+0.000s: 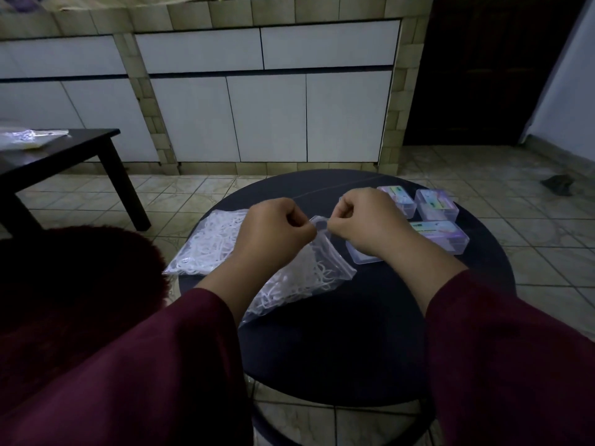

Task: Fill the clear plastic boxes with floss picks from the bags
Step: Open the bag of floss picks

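A clear zip bag of white floss picks (302, 278) hangs tilted above the round dark table (354, 333). My left hand (273, 233) and my right hand (363, 220) each pinch the bag's top edge, close together. A second bag of floss picks (209, 246) lies flat on the table's left side. Three clear plastic boxes with labelled lids stand at the right: one at the back (397, 199), one further right (436, 204), one nearer (444, 236). An open clear box (365, 257) lies partly hidden under my right wrist.
A dark low table (64, 152) with another plastic bag (29, 136) stands at the left. White cabinets (267, 117) line the far wall. The floor is tiled, and a dark red cushion (80, 272) sits at my left.
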